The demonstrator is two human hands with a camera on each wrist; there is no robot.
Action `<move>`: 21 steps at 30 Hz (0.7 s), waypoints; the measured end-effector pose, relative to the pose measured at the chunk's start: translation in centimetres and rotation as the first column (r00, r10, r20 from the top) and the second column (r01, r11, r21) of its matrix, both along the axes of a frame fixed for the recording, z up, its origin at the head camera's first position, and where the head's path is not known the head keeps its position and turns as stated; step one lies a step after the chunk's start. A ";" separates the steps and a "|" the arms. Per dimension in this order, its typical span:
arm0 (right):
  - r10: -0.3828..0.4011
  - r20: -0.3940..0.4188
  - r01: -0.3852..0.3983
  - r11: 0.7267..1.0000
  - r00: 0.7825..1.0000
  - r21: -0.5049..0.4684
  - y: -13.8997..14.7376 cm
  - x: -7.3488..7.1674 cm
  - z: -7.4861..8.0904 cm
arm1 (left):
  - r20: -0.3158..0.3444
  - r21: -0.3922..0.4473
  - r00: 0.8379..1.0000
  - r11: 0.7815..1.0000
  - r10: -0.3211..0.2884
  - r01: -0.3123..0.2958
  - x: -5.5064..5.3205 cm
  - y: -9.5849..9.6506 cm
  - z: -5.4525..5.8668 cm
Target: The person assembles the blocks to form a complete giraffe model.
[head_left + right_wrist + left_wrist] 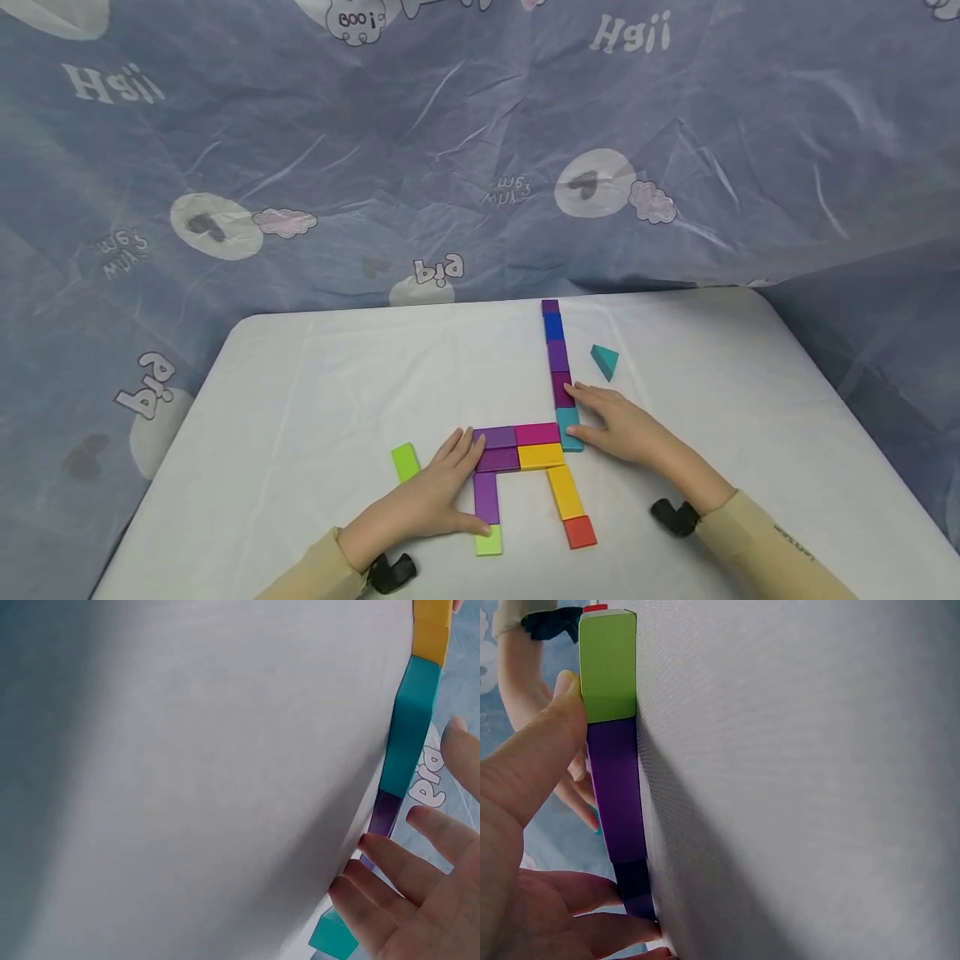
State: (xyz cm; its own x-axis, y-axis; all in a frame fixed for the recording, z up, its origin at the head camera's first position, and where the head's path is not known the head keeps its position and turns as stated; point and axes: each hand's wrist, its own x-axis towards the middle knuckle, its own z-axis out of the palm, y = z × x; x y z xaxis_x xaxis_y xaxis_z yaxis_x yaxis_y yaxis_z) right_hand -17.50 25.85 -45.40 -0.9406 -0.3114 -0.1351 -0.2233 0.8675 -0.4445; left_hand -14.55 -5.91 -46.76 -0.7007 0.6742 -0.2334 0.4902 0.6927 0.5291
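Flat coloured blocks lie in a joined figure on the white table. My left hand (431, 500) is at the figure's left side with fingers extended. Its fingertips touch the left ends of the stacked purple blocks (498, 459), and its thumb is at the lime green block (607, 667) below a purple block (616, 791). On the other side, my right hand (630, 427) lies with relaxed fingers beside the upright column. The index fingertip meets the magenta-purple block (562, 392), while the thumb is at the teal block (569, 427). Neither hand grips anything.
A teal triangular block (605, 362) lies right of the column, and another lime green block (406, 462) lies left of the figure, partly hidden by my left hand. Yellow blocks (565, 492) and a red block (580, 532) form the right leg. A patterned blue-grey cloth (480, 150) hangs behind the table.
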 end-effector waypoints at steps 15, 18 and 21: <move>-0.251 -0.135 0.232 0.963 0.959 -0.140 0.9 -2.4 2.2 | 0.005 -0.012 1.000 1.000 0.006 -0.006 0.1 -0.5 0.1; -0.319 -0.174 0.295 0.944 0.932 -0.150 1.5 -3.1 2.2 | 0.004 -0.004 1.000 1.000 0.009 -0.009 0.0 -0.5 0.0; -0.386 -0.168 0.368 0.921 0.907 -0.125 1.9 -3.7 1.8 | 0.007 -0.003 1.000 1.000 0.007 -0.007 -0.1 -0.5 0.0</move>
